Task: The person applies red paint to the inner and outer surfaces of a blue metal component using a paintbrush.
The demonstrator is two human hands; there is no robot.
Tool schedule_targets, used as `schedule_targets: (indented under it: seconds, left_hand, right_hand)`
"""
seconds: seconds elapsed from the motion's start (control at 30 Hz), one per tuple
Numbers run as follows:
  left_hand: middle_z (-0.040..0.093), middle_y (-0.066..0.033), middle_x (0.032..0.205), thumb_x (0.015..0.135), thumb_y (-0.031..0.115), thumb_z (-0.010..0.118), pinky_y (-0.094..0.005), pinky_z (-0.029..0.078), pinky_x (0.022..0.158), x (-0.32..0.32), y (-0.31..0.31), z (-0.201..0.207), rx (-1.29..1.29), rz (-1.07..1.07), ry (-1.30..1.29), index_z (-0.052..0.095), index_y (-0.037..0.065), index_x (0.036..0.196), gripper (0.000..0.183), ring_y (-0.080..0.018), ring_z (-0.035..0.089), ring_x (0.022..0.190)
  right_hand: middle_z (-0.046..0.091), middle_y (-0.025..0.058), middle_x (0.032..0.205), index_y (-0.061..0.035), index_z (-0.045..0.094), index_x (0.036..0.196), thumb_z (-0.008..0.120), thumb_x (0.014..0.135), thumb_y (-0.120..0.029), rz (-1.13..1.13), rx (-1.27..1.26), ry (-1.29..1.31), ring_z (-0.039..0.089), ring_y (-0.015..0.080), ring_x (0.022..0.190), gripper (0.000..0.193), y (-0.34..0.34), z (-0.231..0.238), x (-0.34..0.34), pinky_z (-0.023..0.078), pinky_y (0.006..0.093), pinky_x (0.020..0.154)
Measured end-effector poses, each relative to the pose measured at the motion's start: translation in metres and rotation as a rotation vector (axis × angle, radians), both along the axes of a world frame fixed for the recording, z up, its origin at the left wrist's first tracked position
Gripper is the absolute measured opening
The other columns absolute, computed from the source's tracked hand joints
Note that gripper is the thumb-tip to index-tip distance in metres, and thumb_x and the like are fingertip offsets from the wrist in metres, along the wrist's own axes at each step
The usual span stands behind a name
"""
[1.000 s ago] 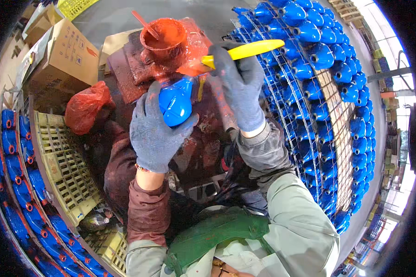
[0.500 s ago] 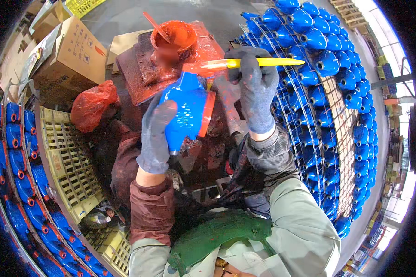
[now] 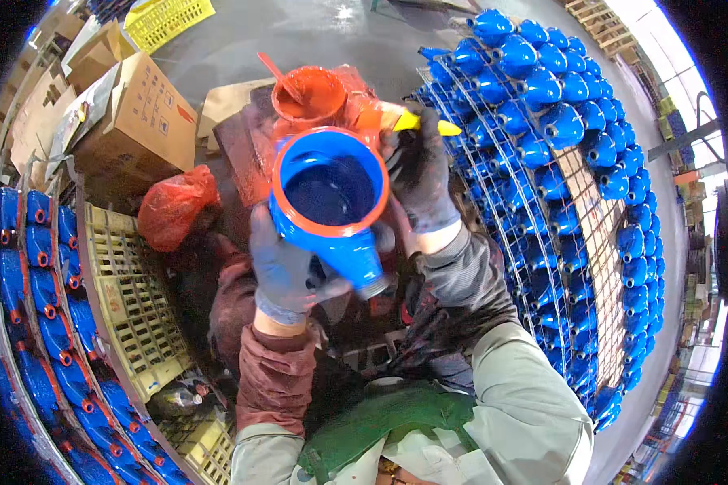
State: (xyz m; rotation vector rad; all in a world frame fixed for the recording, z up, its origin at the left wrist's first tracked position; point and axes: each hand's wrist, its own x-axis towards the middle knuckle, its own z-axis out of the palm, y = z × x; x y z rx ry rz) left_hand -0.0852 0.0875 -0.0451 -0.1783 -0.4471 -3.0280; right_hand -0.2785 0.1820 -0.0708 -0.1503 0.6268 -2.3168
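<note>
My left hand (image 3: 287, 263), in a grey glove, grips a glossy blue hollow casting (image 3: 349, 257) from its left and underside. The wide round opening of the casting faces up at me and its rim is red; a narrow spout points down to the right. My right hand (image 3: 425, 182), gloved too, is closed around a paintbrush (image 3: 408, 121) with a yellow handle and red-coated bristles. The brush lies beyond the casting's right rim; I cannot tell whether its bristles touch it. Behind the casting stands a red paint bowl (image 3: 332, 90) with a red stick leaning in it.
Blue castings (image 3: 562, 125) are stacked on wire mesh at my right. On the left, more blue castings with red rims (image 3: 52, 295) sit in rows beside a cream plastic crate (image 3: 129, 295). A cardboard box (image 3: 141, 109) and a red plastic bag (image 3: 174, 206) lie nearby.
My left hand has turned the casting so its red-rimmed opening, earlier facing right, now faces up. My right hand has moved left and nearer with the brush.
</note>
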Motion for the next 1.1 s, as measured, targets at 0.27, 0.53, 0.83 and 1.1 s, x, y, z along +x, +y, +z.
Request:
schedule_targets:
  seconds: [0.27,0.53,0.83,1.1]
  left_hand:
    - [0.061,-0.0122,0.119,0.089,0.037,0.062,-0.0367,0.05,0.088,-0.014,0.004,-0.012,-0.795,0.49,-0.585,0.05,0.002,0.13,0.055,-0.0238,0.061,0.104]
    - [0.059,-0.0208,0.108,0.07,0.039,0.076,-0.0474,0.051,0.079,-0.017,0.017,-0.024,-2.241,0.811,-0.581,0.048,0.006,0.13,0.073,-0.0389,0.061,0.093]
    - [0.061,-0.0181,0.115,0.074,0.035,0.074,-0.0348,0.05,0.087,-0.015,0.013,-0.023,-1.402,0.616,-0.542,0.052,0.001,0.13,0.069,-0.0267,0.062,0.102]
    - [0.059,-0.0183,0.122,0.079,0.043,0.061,-0.0408,0.049,0.095,-0.009,0.004,-0.007,-0.289,0.303,-0.306,0.044,-0.006,0.133,0.074,-0.0296,0.061,0.107]
  right_hand:
    - [0.062,0.0062,0.082,-0.0053,0.058,0.113,0.05,0.099,-0.032,-0.231,0.27,0.464,0.057,0.0131,0.063,0.031,0.009,0.039,0.012,0.045,0.0241,0.055]
    - [0.065,0.0049,0.067,-0.0008,0.067,0.089,0.068,0.086,-0.018,-0.49,0.737,1.077,0.058,0.0123,0.054,0.017,0.002,0.024,0.026,0.045,0.027,0.05]
    - [0.066,0.0081,0.082,0.0032,0.062,0.094,0.066,0.087,-0.013,-0.464,0.767,1.135,0.06,0.0092,0.067,0.018,0.02,0.043,0.024,0.048,0.0221,0.058]
    - [0.062,0.0043,0.089,-0.0017,0.058,0.106,0.067,0.089,-0.022,-0.28,0.347,0.709,0.056,0.0108,0.073,0.028,0.004,0.015,0.013,0.047,0.0262,0.064]
